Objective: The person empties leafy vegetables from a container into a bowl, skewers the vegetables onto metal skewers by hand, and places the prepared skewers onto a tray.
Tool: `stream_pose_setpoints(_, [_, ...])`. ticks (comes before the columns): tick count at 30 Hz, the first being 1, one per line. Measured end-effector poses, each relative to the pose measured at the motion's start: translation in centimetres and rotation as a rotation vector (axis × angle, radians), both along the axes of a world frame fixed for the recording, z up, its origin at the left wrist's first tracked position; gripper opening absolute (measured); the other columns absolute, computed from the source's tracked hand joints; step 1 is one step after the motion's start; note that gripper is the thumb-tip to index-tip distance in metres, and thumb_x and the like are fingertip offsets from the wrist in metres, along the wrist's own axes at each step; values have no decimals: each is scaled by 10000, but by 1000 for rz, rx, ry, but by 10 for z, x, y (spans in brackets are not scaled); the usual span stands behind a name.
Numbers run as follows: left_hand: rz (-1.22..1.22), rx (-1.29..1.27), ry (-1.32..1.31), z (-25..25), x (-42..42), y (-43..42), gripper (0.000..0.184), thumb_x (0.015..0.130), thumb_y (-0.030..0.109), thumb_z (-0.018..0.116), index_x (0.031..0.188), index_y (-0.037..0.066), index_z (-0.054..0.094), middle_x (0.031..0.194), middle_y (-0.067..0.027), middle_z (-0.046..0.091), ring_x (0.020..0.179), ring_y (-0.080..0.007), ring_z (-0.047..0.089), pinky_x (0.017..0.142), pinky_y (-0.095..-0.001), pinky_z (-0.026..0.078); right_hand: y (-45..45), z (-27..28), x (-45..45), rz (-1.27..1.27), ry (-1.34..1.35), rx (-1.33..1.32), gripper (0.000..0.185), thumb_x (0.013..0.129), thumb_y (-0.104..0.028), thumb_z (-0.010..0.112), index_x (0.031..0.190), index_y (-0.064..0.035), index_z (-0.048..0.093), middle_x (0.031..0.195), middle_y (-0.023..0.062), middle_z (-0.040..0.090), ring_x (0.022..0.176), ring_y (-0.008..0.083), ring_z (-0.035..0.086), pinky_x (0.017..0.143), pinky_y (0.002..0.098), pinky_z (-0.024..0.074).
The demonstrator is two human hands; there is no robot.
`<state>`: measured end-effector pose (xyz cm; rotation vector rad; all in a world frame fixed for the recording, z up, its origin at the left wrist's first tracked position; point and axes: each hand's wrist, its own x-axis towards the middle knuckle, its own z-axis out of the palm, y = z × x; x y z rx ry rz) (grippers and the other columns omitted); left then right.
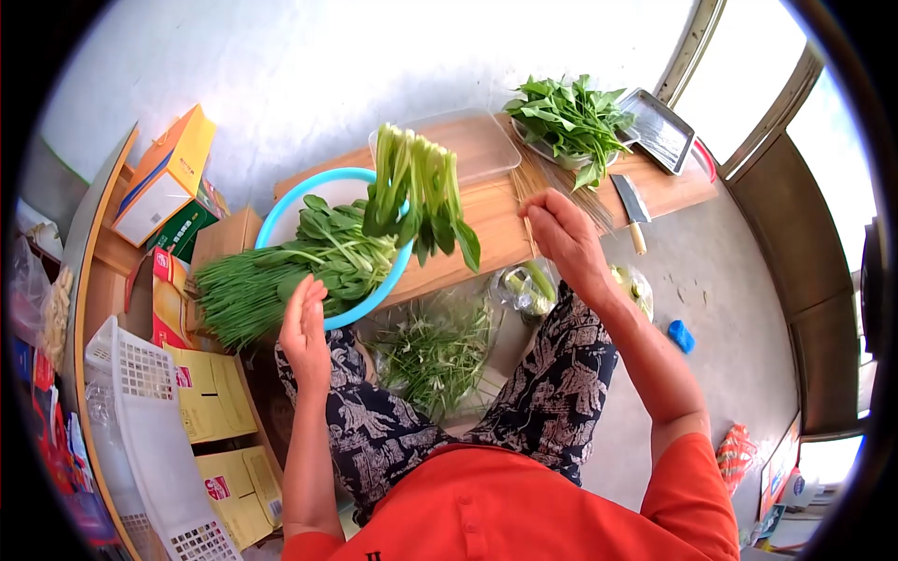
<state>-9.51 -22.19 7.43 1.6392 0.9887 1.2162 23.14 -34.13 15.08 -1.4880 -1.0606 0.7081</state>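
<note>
A bunch of leafy greens (416, 192) hangs with its stems up and leaves down, over the right rim of a blue-rimmed basin (360, 310). What supports the bunch is not clear. More leafy greens (351, 238) lie in the basin, beside a bundle of long thin chives (248, 290) that sticks out past its left edge. My left hand (305, 327) is at the basin's near side by the chives, fingers stretched out, holding nothing visible. My right hand (566, 238) is closed above the wooden board, near thin sticks (575, 187); what it grips is hidden.
On the wooden board (477, 210) are a clear tray (468, 136), a bowl of greens (571, 122), a metal tray (662, 131) and a cleaver (631, 206). Greens scraps (435, 351) lie between my knees. Boxes (215, 393) and a white basket (150, 439) stand at left.
</note>
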Motion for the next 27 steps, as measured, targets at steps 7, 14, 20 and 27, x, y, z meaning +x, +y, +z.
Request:
stream_pose_setpoints(7, [111,398,348,-9,-7,13,299,913,3,518,1204,2,587,1139,-139,618,1030,-268,604,872,-359,480,155,-59,17,-43,32,240,148,947,-145,504,936,-27,594,635,-55,422,558,36,370,489,212,310])
stream_pose_setpoints(14, [77,400,454,-24,-1,20,280,941,43,501,1206,18,590,1157,-136,610,1050,-272,601,870,-395,499,275,-129,50,-151,595,265,115,947,-133,468,912,-58,548,600,-27,397,462,59,335,426,215,271])
stream_pose_setpoints(20, [48,338,481,-26,7,18,269,940,47,497,1181,-1,604,1137,-144,619,1020,-277,609,858,-383,494,289,-244,154,-707,-227,-289,253,878,-253,505,995,-66,630,1000,203,663,1008,391,602,859,462,468])
stream_pose_setpoints(27, [16,339,509,-24,9,17,250,912,54,552,1142,-10,628,1088,-151,625,965,-286,622,790,-371,512,260,-255,181,-624,-391,-520,290,907,-319,444,1048,-141,624,1046,176,664,1015,358,611,845,447,482])
